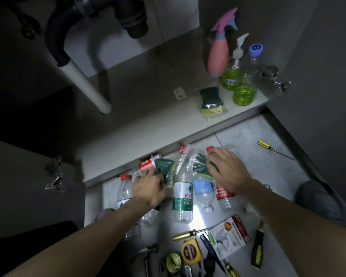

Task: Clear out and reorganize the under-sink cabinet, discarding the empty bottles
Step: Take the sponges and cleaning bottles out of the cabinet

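Several empty plastic water bottles lie on the tiled floor in front of the open cabinet, among them a green-labelled bottle (182, 198), a blue-labelled one (203, 191) and a red-labelled one (225, 196). Two bagged green-and-yellow sponge packs lie on top of them. My left hand (149, 191) grips the left sponge pack (165, 168). My right hand (227, 170) grips the right sponge pack (200, 166), its fingers curled over the bag. Inside the cabinet at the right stand a pink spray bottle (218, 54), a pump bottle of green liquid (231, 76) and a clear bottle of green liquid (245, 90), with another sponge pack (211, 101) beside them.
Black drain pipes (128, 15) and a white pipe (86, 86) hang at the cabinet's left. Tools lie on the floor near me: screwdrivers (186, 234), a tape measure (191, 252), a hammer (146, 254), a red-and-white packet (231, 235). A yellow screwdriver (268, 147) lies at the right.
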Available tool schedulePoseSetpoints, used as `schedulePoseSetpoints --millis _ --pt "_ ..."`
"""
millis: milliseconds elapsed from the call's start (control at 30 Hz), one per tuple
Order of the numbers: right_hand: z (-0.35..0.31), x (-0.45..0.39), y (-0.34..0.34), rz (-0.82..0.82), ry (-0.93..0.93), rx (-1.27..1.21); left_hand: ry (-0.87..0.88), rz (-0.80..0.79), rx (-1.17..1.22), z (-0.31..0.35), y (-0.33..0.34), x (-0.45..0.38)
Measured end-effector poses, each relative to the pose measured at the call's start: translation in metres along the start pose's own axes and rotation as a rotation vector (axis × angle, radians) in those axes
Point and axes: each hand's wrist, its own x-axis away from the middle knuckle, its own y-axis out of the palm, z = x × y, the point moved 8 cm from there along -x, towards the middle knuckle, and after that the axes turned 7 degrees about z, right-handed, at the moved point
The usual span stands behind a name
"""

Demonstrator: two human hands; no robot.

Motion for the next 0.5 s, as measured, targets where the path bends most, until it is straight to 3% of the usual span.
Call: schedulePoseSetpoints --millis 100,300,400,500 --pt "0.021 -0.02 -0.033 0.14 0.151 -0.025 -0.012 0.104 -0.005 0.012 -0.03 -0.021" --pt "0.079 -0.084 -0.141 0.494 0.326 -0.026 0.098 0.34 0.209 0.084 -0.134 -0.117" --pt "0.096 -0.113 -0.182 0.598 0.378 -0.007 0.079 0.364 0.315 0.127 -0.16 -0.171" --pt "0.1 -0.134 -0.2 0.668 0.383 -0.02 -0.012 0.259 0.321 0.157 -0.152 -0.212"
